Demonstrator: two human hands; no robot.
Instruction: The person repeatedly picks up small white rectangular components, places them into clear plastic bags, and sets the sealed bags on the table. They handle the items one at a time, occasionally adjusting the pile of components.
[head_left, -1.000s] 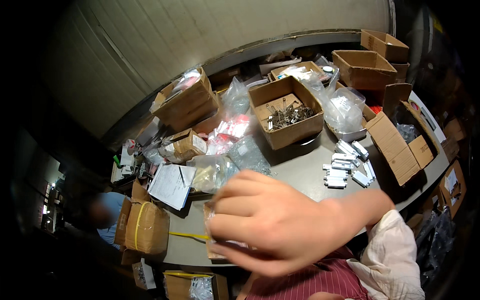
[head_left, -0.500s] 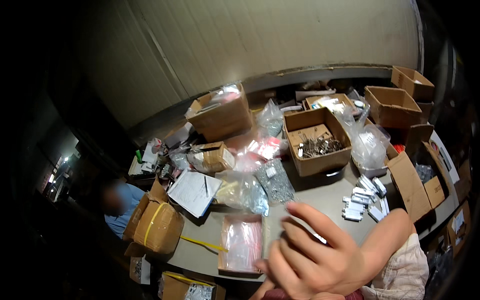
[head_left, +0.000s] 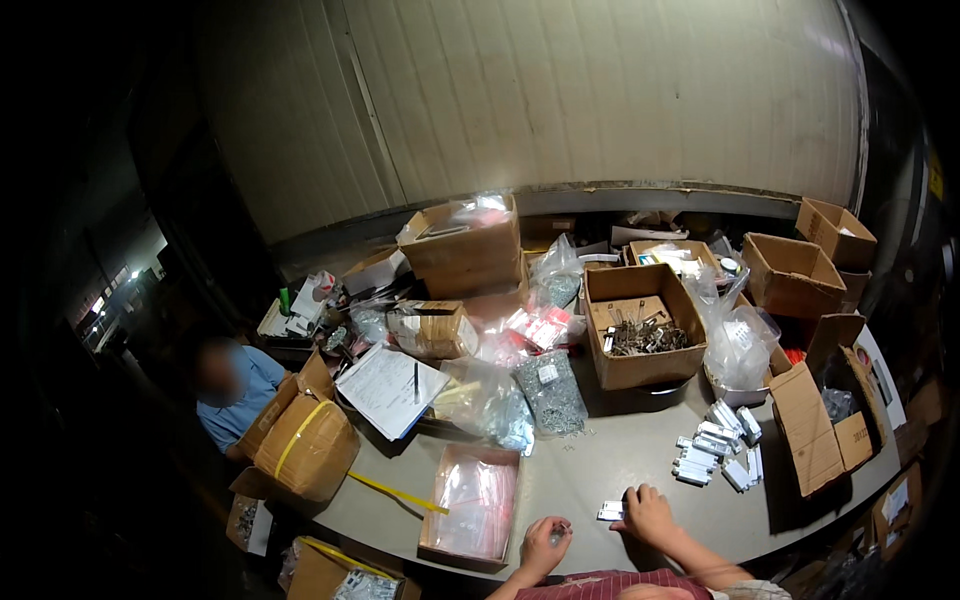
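Observation:
My right hand [head_left: 650, 514] rests low over the table, its fingers curled onto the right end of a small white rectangular piece [head_left: 611, 511] lying there. My left hand [head_left: 543, 546] is closed a little to the left of it; something small and greyish shows between thumb and fingers, too small to name. Further right lies a loose pile of similar white pieces [head_left: 697, 459]. Beside my left hand stands a shallow cardboard box [head_left: 427, 540] holding clear plastic bags with pink edges [head_left: 485, 505].
An open carton [head_left: 640, 376] of metal clips or pins stands behind. Near it lie a bag of small metal parts [head_left: 552, 395] and a clipboard [head_left: 390, 392] with paper and pen. A taped carton [head_left: 310, 455] stands left, by a person in blue [head_left: 240, 400]. An open-flapped carton [head_left: 810, 430] is right.
My right hand, earlier raised large in front of the view, is down at the table on a white piece. My left hand now shows beside it. The view has shifted.

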